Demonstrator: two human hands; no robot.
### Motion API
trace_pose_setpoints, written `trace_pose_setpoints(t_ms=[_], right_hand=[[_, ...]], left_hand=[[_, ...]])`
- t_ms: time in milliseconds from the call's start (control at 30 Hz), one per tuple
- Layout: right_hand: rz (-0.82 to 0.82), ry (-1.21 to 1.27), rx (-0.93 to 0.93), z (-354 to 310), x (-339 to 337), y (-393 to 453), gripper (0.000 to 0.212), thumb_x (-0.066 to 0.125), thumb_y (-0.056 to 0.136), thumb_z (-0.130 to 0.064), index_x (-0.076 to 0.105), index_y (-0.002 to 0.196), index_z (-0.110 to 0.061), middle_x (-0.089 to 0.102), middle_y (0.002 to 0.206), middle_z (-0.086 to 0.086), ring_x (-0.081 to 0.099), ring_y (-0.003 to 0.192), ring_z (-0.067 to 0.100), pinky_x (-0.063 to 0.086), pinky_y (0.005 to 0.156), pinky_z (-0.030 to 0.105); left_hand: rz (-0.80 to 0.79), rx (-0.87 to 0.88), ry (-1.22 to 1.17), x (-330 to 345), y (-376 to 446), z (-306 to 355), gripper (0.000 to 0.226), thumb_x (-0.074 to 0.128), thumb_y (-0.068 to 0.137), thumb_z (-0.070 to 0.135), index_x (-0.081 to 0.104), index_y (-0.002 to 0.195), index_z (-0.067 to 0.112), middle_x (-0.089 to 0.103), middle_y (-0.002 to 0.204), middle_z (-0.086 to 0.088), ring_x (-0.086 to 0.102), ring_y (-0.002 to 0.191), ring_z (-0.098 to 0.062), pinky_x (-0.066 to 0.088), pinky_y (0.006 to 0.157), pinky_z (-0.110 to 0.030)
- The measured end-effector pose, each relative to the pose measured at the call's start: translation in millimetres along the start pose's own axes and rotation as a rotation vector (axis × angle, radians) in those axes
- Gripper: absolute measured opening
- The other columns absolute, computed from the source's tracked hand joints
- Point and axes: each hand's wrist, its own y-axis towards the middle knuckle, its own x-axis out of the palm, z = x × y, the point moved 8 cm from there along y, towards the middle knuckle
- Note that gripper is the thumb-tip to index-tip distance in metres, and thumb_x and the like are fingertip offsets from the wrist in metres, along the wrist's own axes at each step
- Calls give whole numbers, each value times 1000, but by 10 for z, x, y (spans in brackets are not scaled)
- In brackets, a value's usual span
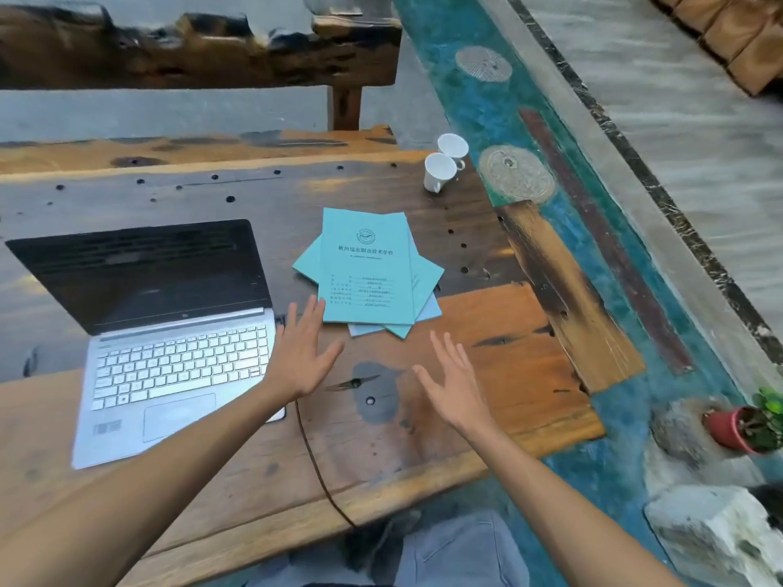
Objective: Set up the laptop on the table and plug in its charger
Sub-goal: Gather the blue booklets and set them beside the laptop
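Observation:
A silver laptop (169,366) stands open on the wooden table (487,366), left of centre, its screen dark. A thin dark charger cable (315,459) runs from the laptop's right side down over the table's front edge. My left hand (298,353) hovers just right of the keyboard with fingers spread and straight, holding nothing. My right hand (455,383) hovers above the table further right, fingers also spread, empty. The cable's end at the laptop is hidden behind my left hand.
A fanned stack of teal booklets (366,269) lies beyond my hands. Two white cups (442,167) stand at the table's far right. A wooden bench (190,52) is behind the table. A potted plant (745,425) and rocks (716,531) sit on the floor at right.

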Motion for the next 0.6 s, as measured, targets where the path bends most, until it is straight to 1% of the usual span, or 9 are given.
trace_pose_setpoints(t_ms=[100,167,233,300,367,400,433,533,600], right_hand=[[-8,49,6,-9,-65,289,74,52,100,-54,13,162,-39,5,170,-10,0,157,17,12,125,43],[-11,87,8,-19,-115,493,76,56,100,-50,16,162,-33,9,170,-7,4,158,18,12,125,39],[-30,126,1,-43,-160,723,78,60,99,-45,19,163,-28,14,170,-5,10,157,17,13,124,35],[-58,157,5,-49,-204,977,78,62,98,-43,22,162,-25,21,169,-5,18,156,17,19,124,35],[-101,197,50,-39,-233,1223,79,63,97,-40,22,162,-24,29,166,-5,29,152,19,27,118,30],[-133,234,70,-44,-240,1348,80,64,97,-37,20,163,-23,30,166,-4,31,151,19,29,113,27],[-166,281,80,-53,-240,1465,81,65,98,-33,19,162,-21,29,166,-2,31,151,19,28,112,26],[-227,384,104,-47,-211,1787,83,68,97,-23,17,162,-17,30,166,3,31,151,19,28,116,29],[-248,406,138,-11,-200,1987,82,69,97,-24,20,162,-23,33,164,3,33,150,21,32,118,35]], left_hand=[[20,-40,-97,-76,164,-24,78,43,97,54,7,161,27,6,170,0,-4,156,-33,9,122,-56],[46,-57,-164,-136,265,-35,80,45,95,54,8,161,28,9,170,0,-3,156,-34,11,122,-54],[66,-97,-233,-185,377,-74,80,54,97,47,9,161,28,9,170,1,-4,156,-30,12,123,-52],[93,-158,-287,-227,500,-122,79,58,98,40,12,161,29,12,169,1,-3,156,-27,15,123,-54],[140,-263,-325,-273,606,-170,74,59,97,37,19,159,33,14,169,-6,8,156,-30,23,120,-54],[163,-342,-352,-282,643,-202,72,59,97,38,21,158,35,12,169,-10,15,155,-33,25,118,-53],[178,-410,-379,-266,670,-225,72,59,96,38,23,158,34,10,169,-13,18,154,-34,26,117,-51],[145,-500,-427,-125,811,-246,71,59,97,36,25,159,27,9,168,-15,10,156,-29,21,120,-48],[117,-533,-428,-25,919,-272,67,60,96,34,33,156,22,21,166,-16,14,155,-29,23,118,-47]])
